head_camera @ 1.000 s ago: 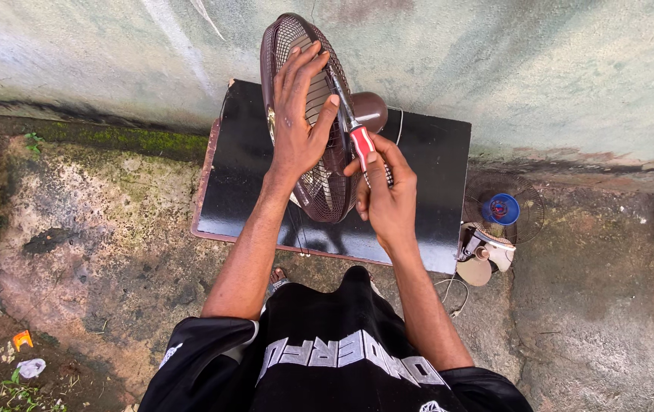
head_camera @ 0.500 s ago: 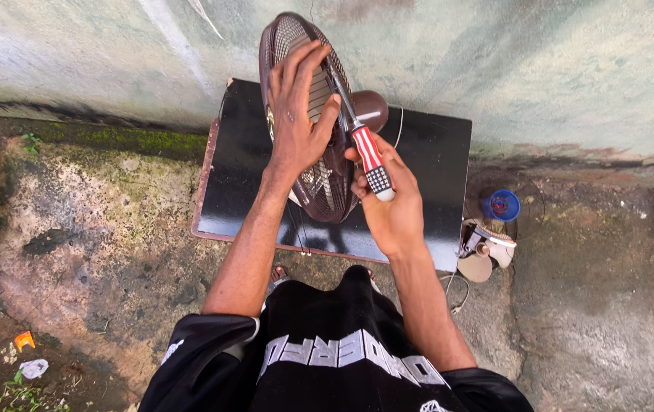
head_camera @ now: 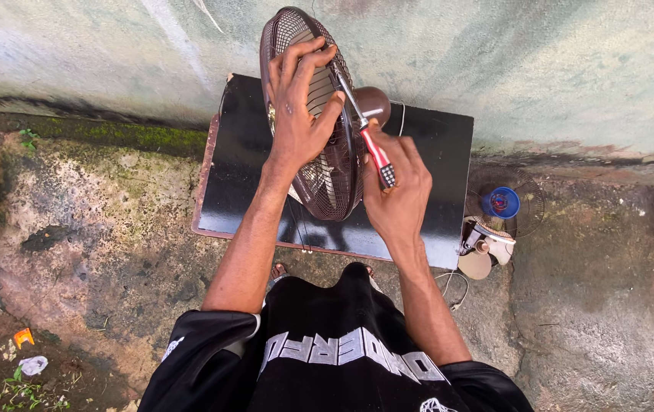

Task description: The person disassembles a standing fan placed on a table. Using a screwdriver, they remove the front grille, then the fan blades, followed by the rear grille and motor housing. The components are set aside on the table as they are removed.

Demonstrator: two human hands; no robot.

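Observation:
A brown electric fan (head_camera: 319,179) stands upright on a black board (head_camera: 243,175), its wire grille facing left and its motor housing (head_camera: 373,103) at the back. My left hand (head_camera: 300,114) lies spread over the front grille and grips it. My right hand (head_camera: 396,191) holds a screwdriver (head_camera: 369,141) with a red handle. Its metal shaft points up to the rim of the grille, near my left fingertips.
A pale stained wall (head_camera: 533,69) runs along the far side. Right of the board lie another fan grille with a blue hub (head_camera: 501,202) and pale fan parts (head_camera: 483,248). A cable (head_camera: 453,286) trails on the rough stone ground (head_camera: 75,229).
My right hand has shifted slightly and the screwdriver has tilted, its tip now closer to the grille rim. My left hand keeps its grip on the grille.

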